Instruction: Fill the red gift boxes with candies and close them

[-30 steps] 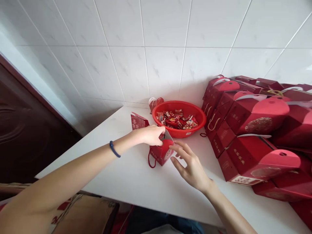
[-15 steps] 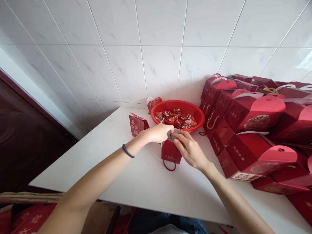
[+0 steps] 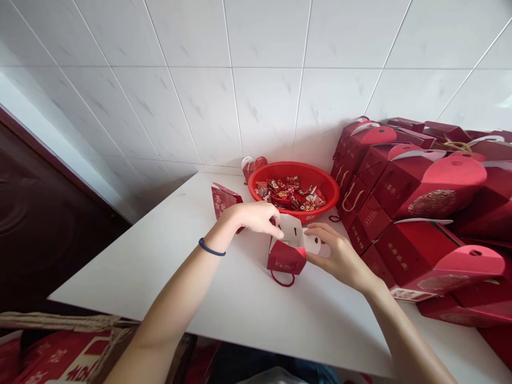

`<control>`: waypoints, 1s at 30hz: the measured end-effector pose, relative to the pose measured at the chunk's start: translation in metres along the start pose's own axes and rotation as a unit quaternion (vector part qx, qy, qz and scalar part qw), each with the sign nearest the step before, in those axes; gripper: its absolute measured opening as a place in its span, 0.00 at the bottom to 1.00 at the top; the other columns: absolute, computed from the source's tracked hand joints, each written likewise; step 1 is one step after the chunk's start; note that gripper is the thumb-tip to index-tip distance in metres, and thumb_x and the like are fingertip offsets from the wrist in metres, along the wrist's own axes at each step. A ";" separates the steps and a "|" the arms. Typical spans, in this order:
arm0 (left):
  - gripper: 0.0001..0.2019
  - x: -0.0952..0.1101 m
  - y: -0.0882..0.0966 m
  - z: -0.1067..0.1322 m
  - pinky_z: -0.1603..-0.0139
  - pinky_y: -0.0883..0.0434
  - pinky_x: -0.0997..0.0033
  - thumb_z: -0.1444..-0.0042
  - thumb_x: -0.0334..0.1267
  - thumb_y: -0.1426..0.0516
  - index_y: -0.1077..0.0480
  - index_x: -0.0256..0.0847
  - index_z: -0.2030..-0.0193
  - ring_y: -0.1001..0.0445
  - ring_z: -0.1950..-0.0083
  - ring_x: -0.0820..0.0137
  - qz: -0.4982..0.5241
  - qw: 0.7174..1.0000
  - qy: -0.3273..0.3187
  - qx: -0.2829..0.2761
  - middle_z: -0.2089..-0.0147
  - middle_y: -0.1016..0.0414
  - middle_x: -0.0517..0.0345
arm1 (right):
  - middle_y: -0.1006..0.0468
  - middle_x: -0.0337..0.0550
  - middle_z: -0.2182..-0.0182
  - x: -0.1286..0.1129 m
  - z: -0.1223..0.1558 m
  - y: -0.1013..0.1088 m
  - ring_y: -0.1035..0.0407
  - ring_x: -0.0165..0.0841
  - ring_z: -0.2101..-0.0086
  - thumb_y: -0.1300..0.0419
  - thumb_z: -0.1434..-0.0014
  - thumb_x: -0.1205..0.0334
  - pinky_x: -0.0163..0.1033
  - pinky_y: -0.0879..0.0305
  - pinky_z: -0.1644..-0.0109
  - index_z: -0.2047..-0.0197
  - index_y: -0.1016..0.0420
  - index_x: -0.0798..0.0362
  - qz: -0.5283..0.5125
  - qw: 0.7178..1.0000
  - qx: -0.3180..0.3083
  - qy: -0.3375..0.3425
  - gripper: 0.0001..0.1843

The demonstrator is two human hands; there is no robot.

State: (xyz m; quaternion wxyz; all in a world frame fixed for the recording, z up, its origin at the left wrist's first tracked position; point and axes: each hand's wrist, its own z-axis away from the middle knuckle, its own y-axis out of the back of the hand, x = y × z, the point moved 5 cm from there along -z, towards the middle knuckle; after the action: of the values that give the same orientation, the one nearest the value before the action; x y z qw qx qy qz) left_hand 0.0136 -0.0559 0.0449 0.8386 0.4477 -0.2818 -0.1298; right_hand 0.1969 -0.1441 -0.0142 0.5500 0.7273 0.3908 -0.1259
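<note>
A small red paper gift box (image 3: 286,261) stands on the white table with its top open. Its pale inside shows, and a red cord handle loops down at the front. My left hand (image 3: 258,217) has its fingers curled on the box's left upper edge, fingertips partly inside the opening. At the right side, my right hand (image 3: 340,253) has thumb and fingers around the white rounded flap (image 3: 312,244). Just behind the box is a red plastic basket (image 3: 334,200) of wrapped sweets (image 3: 294,193).
Several red gift boxes (image 3: 404,261) are stacked on the right of the table (image 3: 160,256). A folded red card or box (image 3: 224,200) stands left of the basket, and another small red box (image 3: 248,168) is behind it. A tiled wall (image 3: 268,117) closes off the back.
The box top has spread open, so its pale inside shows. My right hand has moved right with the flap folded outward; my left hand has shifted slightly to the box's left edge.
</note>
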 end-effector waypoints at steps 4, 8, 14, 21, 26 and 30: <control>0.18 -0.013 -0.012 0.003 0.62 0.30 0.70 0.48 0.48 0.40 0.22 0.40 0.55 0.23 0.60 0.64 0.119 0.992 -0.030 0.018 0.56 0.20 0.52 | 0.25 0.51 0.44 0.000 0.011 -0.003 0.26 0.43 0.47 0.37 0.37 0.49 0.49 0.26 0.46 0.46 0.26 0.49 0.044 0.999 -0.003 0.019 0.20; 0.28 -0.029 -0.030 0.010 0.45 0.30 0.66 0.47 0.37 0.42 0.31 0.42 0.37 0.27 0.41 0.60 0.219 0.971 -0.084 0.055 0.39 0.26 0.49 | 0.24 0.55 0.44 -0.004 0.017 -0.008 0.27 0.48 0.46 0.40 0.36 0.45 0.55 0.27 0.45 0.42 0.25 0.51 0.114 0.993 0.021 0.031 0.25; 0.29 -0.041 -0.049 0.020 0.33 0.36 0.60 0.48 0.31 0.44 0.32 0.44 0.37 0.36 0.31 0.61 0.311 0.936 -0.148 0.078 0.31 0.33 0.52 | 0.36 0.60 0.34 -0.004 0.021 -0.017 0.37 0.52 0.37 0.39 0.42 0.35 0.61 0.35 0.38 0.29 0.40 0.50 0.116 0.988 -0.073 0.068 0.45; 0.33 -0.033 -0.058 0.013 0.32 0.37 0.56 0.52 0.28 0.45 0.33 0.44 0.36 0.38 0.29 0.58 0.351 0.916 -0.170 0.096 0.29 0.36 0.51 | 0.50 0.62 0.29 -0.003 0.024 -0.027 0.51 0.55 0.31 0.37 0.47 0.31 0.65 0.45 0.32 0.23 0.60 0.49 0.124 0.981 -0.134 0.063 0.60; 0.41 -0.045 -0.069 0.007 0.29 0.42 0.54 0.53 0.33 0.38 0.42 0.41 0.29 0.42 0.27 0.55 0.439 0.884 -0.141 0.079 0.26 0.42 0.47 | 0.49 0.59 0.29 0.001 0.025 -0.030 0.51 0.55 0.31 0.38 0.44 0.34 0.66 0.44 0.33 0.23 0.61 0.47 0.127 0.984 -0.105 0.068 0.57; 0.44 -0.057 -0.081 0.008 0.30 0.40 0.53 0.54 0.41 0.32 0.42 0.39 0.29 0.41 0.28 0.52 0.451 0.885 -0.114 0.020 0.27 0.40 0.46 | 0.49 0.58 0.28 0.006 0.025 -0.034 0.51 0.52 0.31 0.38 0.42 0.37 0.62 0.41 0.33 0.23 0.65 0.46 0.105 0.987 -0.090 0.087 0.56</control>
State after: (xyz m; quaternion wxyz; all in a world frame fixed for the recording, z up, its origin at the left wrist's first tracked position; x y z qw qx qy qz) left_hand -0.0342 -0.0798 -0.0385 0.7596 0.2709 -0.5498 0.2177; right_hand 0.1831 -0.1606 -0.0503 0.5872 0.7198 0.3689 0.0320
